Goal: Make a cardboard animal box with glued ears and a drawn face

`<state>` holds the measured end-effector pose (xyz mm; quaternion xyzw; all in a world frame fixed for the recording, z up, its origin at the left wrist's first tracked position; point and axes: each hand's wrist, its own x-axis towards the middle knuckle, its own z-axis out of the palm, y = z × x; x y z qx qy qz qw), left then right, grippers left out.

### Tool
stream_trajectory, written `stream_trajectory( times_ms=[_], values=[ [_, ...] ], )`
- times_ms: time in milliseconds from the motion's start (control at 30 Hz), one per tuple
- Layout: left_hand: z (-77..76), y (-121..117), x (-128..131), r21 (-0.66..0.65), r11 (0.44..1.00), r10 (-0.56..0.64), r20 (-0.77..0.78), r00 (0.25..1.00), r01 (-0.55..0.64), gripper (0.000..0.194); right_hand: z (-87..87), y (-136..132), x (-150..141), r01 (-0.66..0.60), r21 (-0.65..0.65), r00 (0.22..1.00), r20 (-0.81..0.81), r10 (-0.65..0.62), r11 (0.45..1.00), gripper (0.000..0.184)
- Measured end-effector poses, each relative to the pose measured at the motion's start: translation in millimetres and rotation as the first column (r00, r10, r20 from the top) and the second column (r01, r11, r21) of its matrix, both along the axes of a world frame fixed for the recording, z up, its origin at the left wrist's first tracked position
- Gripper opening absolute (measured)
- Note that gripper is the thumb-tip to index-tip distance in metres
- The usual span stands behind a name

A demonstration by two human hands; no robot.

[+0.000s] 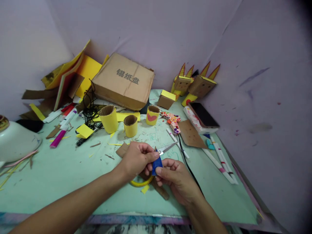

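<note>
Between my two hands is a small blue piece (pixel 157 165), narrow toward its top, with a brown edge like cardboard. My left hand (pixel 137 159) pinches its upper left side between thumb and fingers. From below right, my right hand (pixel 174 177) grips its lower part, thumb on the blue face. Beneath the hands lie scissors with yellow handles (pixel 141 183); their metal blades (pixel 168 148) point up and right, and the middle is hidden. A cardboard strip (pixel 159 190) and a yellow paper scrap (pixel 145 189) rest on the table close by.
Yellow-covered cardboard tubes (pixel 108 120) stand beyond my hands. Behind them sits a large cardboard box (pixel 123 81). At right are a glue gun (pixel 172 120) with its black cord, a phone (pixel 204 114) and several markers (pixel 223 161). Cardboard figures (pixel 203 85) stand by the wall.
</note>
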<state>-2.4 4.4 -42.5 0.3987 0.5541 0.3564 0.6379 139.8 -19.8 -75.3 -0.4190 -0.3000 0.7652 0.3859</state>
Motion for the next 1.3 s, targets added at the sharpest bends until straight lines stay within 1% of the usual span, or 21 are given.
stream_trajectory(
  times_ms=[200, 400, 500, 600, 700, 800, 900, 967, 1133, 1233, 1300],
  values=[
    [1.5, -3, 3, 0.063, 0.998, 0.026, -0.048, 0.999, -0.023, 0.019, 2.5, -1, 0, 0.037, 0.027, 0.999, 0.021, -0.038, 0.999, 0.019],
    [-2.1, -3, 5, 0.087, 0.996, 0.043, -0.072, 0.997, -0.036, 0.018, 0.5, -1, 1, 0.052, 0.046, 0.999, 0.013, -0.053, 0.998, 0.019],
    [-2.1, -2, 4, 0.094, 0.995, 0.052, -0.076, 0.996, -0.044, 0.018, 2.3, -1, 1, 0.050, 0.052, 0.999, -0.002, -0.050, 0.997, 0.020],
    [-1.4, 0, 2, 0.102, 0.993, 0.064, -0.075, 0.995, -0.056, 0.018, 5.6, -1, 1, 0.028, 0.049, 0.997, -0.078, -0.024, 0.998, 0.028],
    [-1.4, 2, 0, 0.109, 0.991, 0.079, -0.068, 0.995, -0.072, 0.019, 7.6, 1, 3, 0.027, 0.008, 0.981, -0.191, -0.025, 1.000, 0.036],
    [-2.4, 3, -1, 0.110, 0.990, 0.093, -0.067, 0.993, -0.085, 0.019, 8.2, 2, 4, 0.026, -0.010, 0.974, -0.226, -0.028, 1.000, 0.035],
    [-3.7, 2, 0, 0.106, 0.990, 0.101, -0.074, 0.992, -0.093, 0.020, 7.5, 1, 5, -0.006, 0.059, 0.986, -0.168, 0.016, 0.998, 0.031],
    [-4.5, 1, 0, 0.105, 0.990, 0.103, -0.076, 0.992, -0.095, 0.021, 5.5, -1, 4, -0.008, 0.105, 0.994, -0.112, 0.020, 0.994, 0.031],
    [-6.2, -2, 0, 0.115, 0.990, 0.094, -0.069, 0.993, -0.086, 0.021, -2.1, -2, 3, 0.016, 0.139, 0.999, -0.049, -0.009, 0.990, 0.034],
    [-7.0, -2, 0, 0.112, 0.992, 0.060, -0.048, 0.997, -0.055, 0.021, -4.5, -3, 3, 0.041, 0.196, 0.999, -0.018, -0.038, 0.980, 0.029],
    [-6.8, -3, 0, 0.114, 0.993, 0.041, -0.038, 0.998, -0.037, 0.021, -5.2, -3, 2, 0.060, 0.210, 0.998, 0.017, -0.065, 0.976, 0.027]
  ],
)
